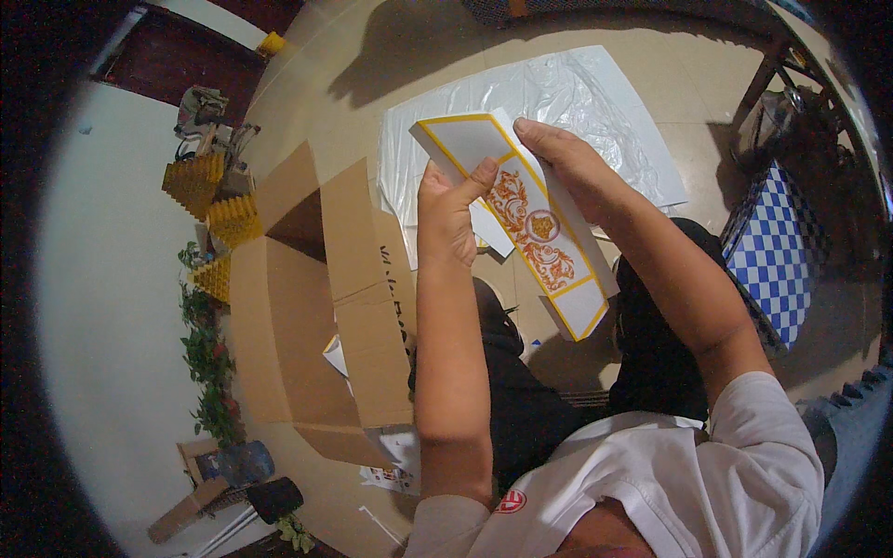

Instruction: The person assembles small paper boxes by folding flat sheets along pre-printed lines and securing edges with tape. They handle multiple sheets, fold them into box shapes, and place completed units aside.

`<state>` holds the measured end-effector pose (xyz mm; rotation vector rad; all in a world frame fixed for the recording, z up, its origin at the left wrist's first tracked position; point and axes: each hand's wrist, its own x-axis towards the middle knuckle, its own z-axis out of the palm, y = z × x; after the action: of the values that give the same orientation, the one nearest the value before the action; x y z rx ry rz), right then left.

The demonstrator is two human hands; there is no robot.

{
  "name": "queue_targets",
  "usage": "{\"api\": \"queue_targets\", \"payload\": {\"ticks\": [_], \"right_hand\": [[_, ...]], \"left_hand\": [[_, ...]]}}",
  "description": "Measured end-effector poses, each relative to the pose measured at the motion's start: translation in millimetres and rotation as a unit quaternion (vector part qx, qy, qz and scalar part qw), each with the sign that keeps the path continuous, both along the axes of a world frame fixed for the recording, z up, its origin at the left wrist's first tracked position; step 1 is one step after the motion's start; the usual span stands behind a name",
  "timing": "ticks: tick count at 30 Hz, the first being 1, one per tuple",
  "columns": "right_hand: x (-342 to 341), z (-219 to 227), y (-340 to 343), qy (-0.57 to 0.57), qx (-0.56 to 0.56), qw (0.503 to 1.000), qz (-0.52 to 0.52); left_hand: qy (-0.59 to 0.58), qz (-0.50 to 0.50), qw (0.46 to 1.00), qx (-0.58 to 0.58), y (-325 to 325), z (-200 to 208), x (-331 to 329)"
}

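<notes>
A long white cardboard piece [569, 244] with yellow borders and an orange ornamental print is held tilted in front of me. Its ends are cut at a slant, and narrow folded flaps show along its edges. My left hand [451, 212] grips its left edge near the upper end, thumb on the printed face and fingers mostly hidden behind. At the upper right edge, my right hand [572, 166] is closed on the same piece with the thumb on top. Behind the left wrist, another white piece [493, 232] is partly covered.
An open brown cardboard box [363, 270] stands at my left with a white piece inside. A white sheet under clear plastic [595, 102] lies ahead on the tiled floor. A blue-and-white checkered object [770, 256] is at right. Yellow stacked pieces [193, 183] and plants [206, 349] line the wall.
</notes>
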<state>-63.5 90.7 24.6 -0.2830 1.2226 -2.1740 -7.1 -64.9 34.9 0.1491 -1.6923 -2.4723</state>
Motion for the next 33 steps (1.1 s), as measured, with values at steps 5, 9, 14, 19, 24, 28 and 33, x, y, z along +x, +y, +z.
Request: {"api": "queue_targets", "payload": {"ticks": [5, 9, 14, 19, 24, 28, 33], "right_hand": [[2, -4, -2, 0.024, -0.01, 1.0, 0.011], [0, -9, -2, 0.031, 0.001, 0.999, 0.016], [-3, -8, 1, 0.049, 0.067, 0.995, 0.052], [-4, -15, 4, 0.039, 0.061, 0.989, 0.126], [0, -23, 0, 0.039, 0.094, 0.973, 0.208], [7, -25, 0, 0.098, 0.097, 0.964, 0.226], [11, -13, 4, 0.132, 0.087, 0.953, 0.257]], "left_hand": [[0.002, 0.008, 1.0, -0.027, -2, -6, -3], [0.063, 0.132, 0.957, -0.251, 7, -5, 0], [0.177, 0.204, 0.785, -0.558, 10, 29, 12], [0.219, 0.08, 0.634, -0.737, 7, 39, 22], [0.186, -0.011, 0.758, -0.626, -8, 27, 26], [0.129, -0.028, 0.826, -0.548, -16, 26, 37], [0.081, 0.089, 0.826, -0.551, -31, 35, 66]]}}
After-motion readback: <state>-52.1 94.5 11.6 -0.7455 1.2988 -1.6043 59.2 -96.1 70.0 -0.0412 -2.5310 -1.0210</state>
